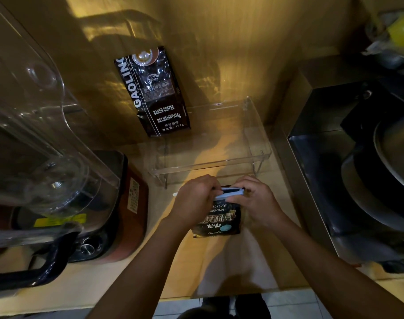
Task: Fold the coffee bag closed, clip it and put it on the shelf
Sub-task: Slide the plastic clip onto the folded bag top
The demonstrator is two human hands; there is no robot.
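Both forearms reach up from bottom of frame. I see the left hand (194, 199) and right hand (257, 201) meeting at lower centre over the worktop (219, 272). Coffee bag (218, 219) stands there between them, dark, label facing me; top looks folded over, contents not visible. Pale blue clip (233, 192) lies across the bag top. Left fingers (213, 184) pinched together on the clip's left end; right fingers (240, 181) curled over its right end and the bag top. Can't tell if the clip has snapped closed.

Clear acrylic shelf (258, 130) just behind the hands, centre frame, nothing in it. Second coffee bag (153, 90), upper centre, stands at its left end against the wall. Blender jug (42, 134) at left, looks empty. Stacked pots (380, 180) at right edge.
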